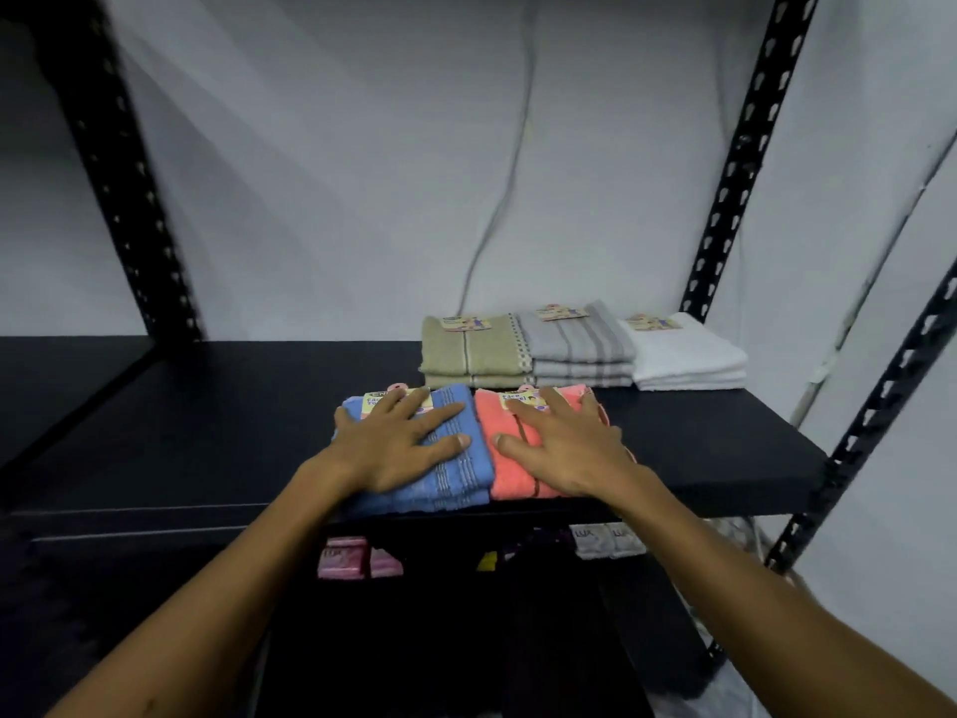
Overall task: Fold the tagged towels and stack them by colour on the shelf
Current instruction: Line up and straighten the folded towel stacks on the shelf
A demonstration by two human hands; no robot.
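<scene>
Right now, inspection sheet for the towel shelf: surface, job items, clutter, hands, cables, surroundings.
Surface: black shelf board, matte.
Job's things: folded blue towel stack and coral towel stack at the front edge, side by side; olive stack, grey striped stack and white stack in a row behind, all tagged.
Clutter: nothing seen on this shelf; small pink packets and white packets on the level below.
Hands: left hand flat on blue, right hand flat on coral.
Cables: grey cable down the wall.
Surroundings: black perforated uprights, pale wall.
</scene>
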